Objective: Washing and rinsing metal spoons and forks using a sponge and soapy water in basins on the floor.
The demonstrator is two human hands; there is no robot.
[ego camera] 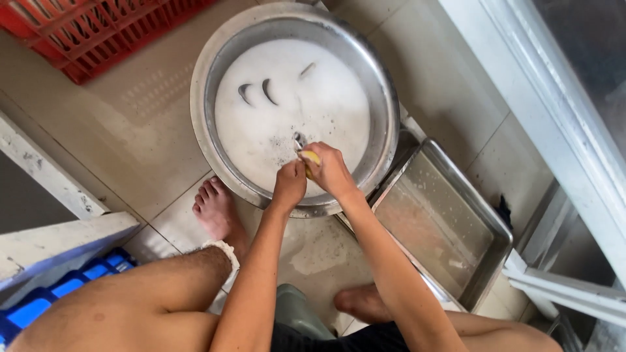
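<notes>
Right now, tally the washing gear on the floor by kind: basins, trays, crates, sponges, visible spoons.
Round metal basin: 1
Rectangular metal tray: 1
Plastic crates: 2, red and blue
Yellow sponge, in the right hand: 1
Spoons: 4; three in the foam, one held by the left hand
Total: 9

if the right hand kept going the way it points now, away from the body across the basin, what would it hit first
Most likely the metal utensil poking out of the foam just beyond the right hand and its yellow sponge. Past that lies only foamy water in the round steel basin; depth is hard to judge.
</notes>
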